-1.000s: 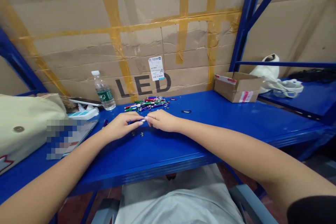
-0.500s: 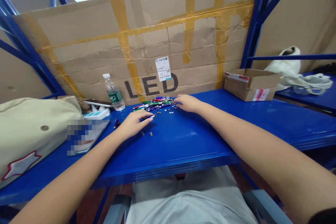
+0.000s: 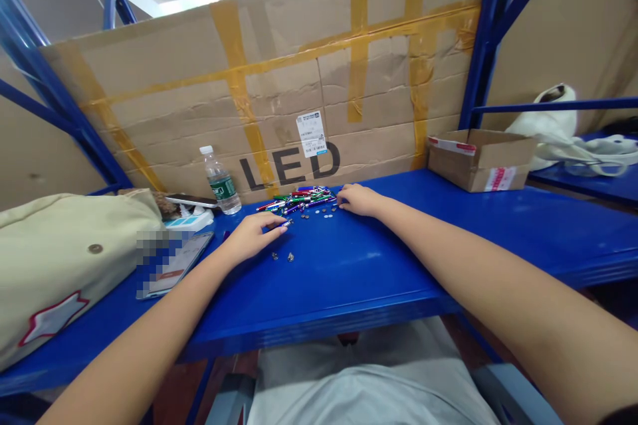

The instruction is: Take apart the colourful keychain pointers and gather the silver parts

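Note:
My left hand is closed on a small blue metallic tube, its silvery end sticking out past the fingertips. At the right end of a pile of shiny red, green, blue and purple tubes is my right hand, fingers bent and pressed together; whatever they may hold is hidden. Several small round discs lie in front of the pile. Two small silvery parts rest on the blue table, nearer the front edge than my left hand.
A water bottle stands behind my left hand. To the left are a phone, a white power strip and a cream bag. An open cardboard box sits at the back right, before an upright cardboard sheet.
The view has shifted slightly, so the things on the table appear a little further right. My left hand still grips the tube, and my right hand remains beside the pile.

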Available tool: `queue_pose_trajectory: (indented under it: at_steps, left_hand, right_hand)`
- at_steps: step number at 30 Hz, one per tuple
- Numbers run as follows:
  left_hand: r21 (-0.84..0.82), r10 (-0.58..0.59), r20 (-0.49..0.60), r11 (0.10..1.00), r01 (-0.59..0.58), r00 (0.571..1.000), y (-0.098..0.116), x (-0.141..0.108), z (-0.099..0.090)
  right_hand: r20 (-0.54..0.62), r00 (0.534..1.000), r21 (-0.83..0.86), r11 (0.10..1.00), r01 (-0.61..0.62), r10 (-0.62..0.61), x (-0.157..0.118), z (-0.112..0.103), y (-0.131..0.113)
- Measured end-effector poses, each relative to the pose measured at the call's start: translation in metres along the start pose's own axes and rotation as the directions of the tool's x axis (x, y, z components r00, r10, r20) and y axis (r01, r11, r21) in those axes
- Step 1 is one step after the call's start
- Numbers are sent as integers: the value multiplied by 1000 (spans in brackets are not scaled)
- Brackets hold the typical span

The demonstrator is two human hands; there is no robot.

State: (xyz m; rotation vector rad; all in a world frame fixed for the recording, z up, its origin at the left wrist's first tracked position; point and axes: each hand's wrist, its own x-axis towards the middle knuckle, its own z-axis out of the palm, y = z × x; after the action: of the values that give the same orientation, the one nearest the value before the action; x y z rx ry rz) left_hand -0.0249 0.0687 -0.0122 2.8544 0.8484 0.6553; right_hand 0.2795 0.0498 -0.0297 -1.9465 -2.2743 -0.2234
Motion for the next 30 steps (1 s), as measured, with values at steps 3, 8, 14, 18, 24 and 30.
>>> queue_pose_trajectory:
  at_steps: [3, 8, 14, 18, 24, 30]
  left_hand:
    - [-2, 9, 27, 1000, -9, 1000, 1, -1, -1]
    - [-4, 9, 28, 1000, -9, 1000, 2, -1, -1]
    - [-13, 3, 5, 1000, -3, 1000, 5, 0, 0]
    - [-13, 1, 14, 1000, -1, 1000, 5, 0, 0]
    - [-17, 4, 16, 1000, -4, 1000, 4, 0, 0]
    - [-51, -50, -30, 998, 49, 998, 3, 1, -2]
  right_hand:
    - [65, 994, -50, 995, -81, 84, -1, -5, 1]
    - [94, 994, -70, 996, -56, 63, -6, -14, -2]
    - [37, 999, 56, 998, -20, 18, -10, -21, -12]
    - [47, 999, 72, 997, -16, 12, -9, -18, -11]
    - [160, 981, -1, 994, -113, 112, -10, -20, -12]
    - [173, 977, 1, 992, -125, 123, -16, -27, -19]
